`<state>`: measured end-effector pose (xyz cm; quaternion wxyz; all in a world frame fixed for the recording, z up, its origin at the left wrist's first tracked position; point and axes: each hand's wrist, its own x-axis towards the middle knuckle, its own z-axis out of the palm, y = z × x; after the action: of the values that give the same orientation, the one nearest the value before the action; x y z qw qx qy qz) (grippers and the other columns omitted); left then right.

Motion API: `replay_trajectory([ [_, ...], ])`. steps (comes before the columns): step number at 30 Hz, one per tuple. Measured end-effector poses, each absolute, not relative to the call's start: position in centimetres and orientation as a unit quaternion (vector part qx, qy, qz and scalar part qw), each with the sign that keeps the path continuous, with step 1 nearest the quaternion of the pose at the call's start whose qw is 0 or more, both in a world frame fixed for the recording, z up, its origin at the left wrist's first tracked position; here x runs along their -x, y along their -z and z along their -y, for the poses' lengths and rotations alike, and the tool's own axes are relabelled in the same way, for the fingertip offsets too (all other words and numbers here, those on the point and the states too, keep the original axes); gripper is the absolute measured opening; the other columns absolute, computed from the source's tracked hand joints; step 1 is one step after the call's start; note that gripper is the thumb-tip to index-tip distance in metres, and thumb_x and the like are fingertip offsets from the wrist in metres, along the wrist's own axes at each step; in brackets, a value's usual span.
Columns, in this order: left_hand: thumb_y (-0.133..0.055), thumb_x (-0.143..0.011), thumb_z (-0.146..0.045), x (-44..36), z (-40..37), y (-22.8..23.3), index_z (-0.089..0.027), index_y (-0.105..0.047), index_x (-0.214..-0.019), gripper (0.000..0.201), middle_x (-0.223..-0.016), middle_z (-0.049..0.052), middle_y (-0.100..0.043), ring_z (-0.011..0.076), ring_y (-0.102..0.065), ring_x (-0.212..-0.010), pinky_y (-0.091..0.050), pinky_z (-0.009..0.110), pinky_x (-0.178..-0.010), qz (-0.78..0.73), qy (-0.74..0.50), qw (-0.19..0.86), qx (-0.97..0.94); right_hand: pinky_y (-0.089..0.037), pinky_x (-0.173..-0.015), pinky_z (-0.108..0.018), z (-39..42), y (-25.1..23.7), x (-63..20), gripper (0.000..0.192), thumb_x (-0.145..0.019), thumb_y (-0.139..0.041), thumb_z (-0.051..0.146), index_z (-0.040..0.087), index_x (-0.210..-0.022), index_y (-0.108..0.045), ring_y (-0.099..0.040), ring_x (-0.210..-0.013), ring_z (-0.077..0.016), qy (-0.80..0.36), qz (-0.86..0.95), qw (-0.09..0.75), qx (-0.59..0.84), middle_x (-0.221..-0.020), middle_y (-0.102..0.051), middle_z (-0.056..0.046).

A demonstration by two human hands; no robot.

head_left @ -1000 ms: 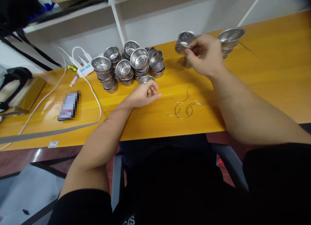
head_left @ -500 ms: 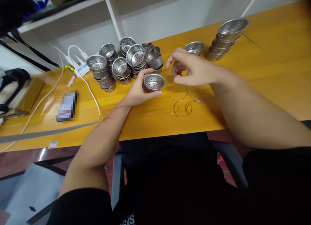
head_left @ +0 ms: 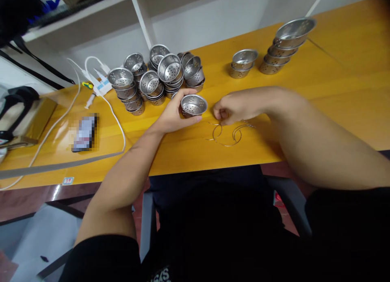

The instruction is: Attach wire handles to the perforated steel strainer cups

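My left hand is closed around the side of a perforated metal cup, its mouth facing up, just above the yellow table. To the right of the cup, my right hand is lowered to the table with fingertips pinched together at several thin wire rings. Those rings lie overlapping on the wood, partly under the fingers. The fingers seem to grip one wire, though the contact is small. Behind my left hand stand several stacks of similar perforated cups.
At the back right are a short stack of cups and a taller leaning stack. On the left lie a blurred phone, a white cable, a power strip and a syringe. A white shelf rises behind.
My right hand has come down and towards me onto the wire rings, uncovering the short cup stack behind it. My left hand keeps holding the cup in nearly the same place.
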<state>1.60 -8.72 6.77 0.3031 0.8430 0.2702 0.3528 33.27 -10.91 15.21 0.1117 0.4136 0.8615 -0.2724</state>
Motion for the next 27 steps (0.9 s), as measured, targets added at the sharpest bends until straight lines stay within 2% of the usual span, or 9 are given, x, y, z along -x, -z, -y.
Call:
replay_trajectory([
  [5, -0.096, -0.09, -0.107, -1.6, 8.8, -6.7, -0.027, -0.061, -0.172, 0.12, -0.165, 0.018, -0.081, 0.0366, -0.089, -0.142, -0.075, 0.052, -0.125, -0.275, -0.34, 0.324, -0.839, -0.049, -0.079, -0.039, 10.7, -15.8, -33.3, 0.01, -0.102, -0.08, 0.015, 0.023, -0.103, -0.086, -0.068, -0.079, -0.0225, 0.223, -0.861, 0.124, -0.441, -0.093, -0.084, -0.003],
  [11, -0.096, -0.089, -0.106, -1.6, 9.0, -6.9, -0.026, -0.061, -0.17, 0.119, -0.165, 0.018, -0.081, 0.0363, -0.089, -0.143, -0.075, 0.049, -0.124, -0.271, -0.343, 0.332, -0.836, -0.047, -0.079, -0.039, 10.6, -15.5, -33.0, 0.008, -0.098, -0.087, 0.016, 0.023, -0.094, -0.086, -0.067, -0.078, -0.0229, 0.203, -0.858, 0.13, -0.454, -0.085, -0.08, -0.003],
  [18, -0.103, -0.086, -0.099, -1.8, 9.1, -7.2, -0.026, -0.066, -0.167, 0.115, -0.158, 0.017, -0.084, 0.0344, -0.09, -0.136, -0.077, 0.047, -0.118, -0.285, -0.357, 0.329, -0.826, -0.039, -0.078, -0.042, 11.0, -15.3, -31.8, 0.035, -0.094, -0.1, 0.023, 0.025, -0.074, -0.071, -0.062, -0.073, -0.0251, 0.18, -0.848, 0.132, -0.481, -0.071, -0.067, -0.002],
  [23, -0.103, -0.088, -0.095, -1.7, 9.2, -7.2, -0.025, -0.064, -0.167, 0.113, -0.162, 0.018, -0.083, 0.0355, -0.089, -0.14, -0.076, 0.049, -0.123, -0.291, -0.36, 0.316, -0.828, -0.038, -0.071, -0.041, 10.8, -15.1, -31.8, 0.034, -0.1, -0.092, 0.028, 0.026, -0.078, -0.066, -0.055, -0.067, -0.0219, 0.164, -0.866, 0.129, -0.454, -0.074, -0.069, -0.002],
  [27, -0.108, -0.082, -0.096, -1.7, 8.8, -7.0, -0.026, -0.063, -0.17, 0.121, -0.164, 0.019, -0.082, 0.0383, -0.088, -0.146, -0.075, 0.052, -0.127, -0.303, -0.367, 0.299, -0.827, -0.039, -0.074, -0.04, 9.7, -14.9, -33.1, 0.026, -0.099, -0.088, 0.026, 0.026, -0.087, -0.065, -0.053, -0.071, -0.0203, 0.176, -0.878, 0.051, -0.441, -0.079, -0.069, -0.001],
])
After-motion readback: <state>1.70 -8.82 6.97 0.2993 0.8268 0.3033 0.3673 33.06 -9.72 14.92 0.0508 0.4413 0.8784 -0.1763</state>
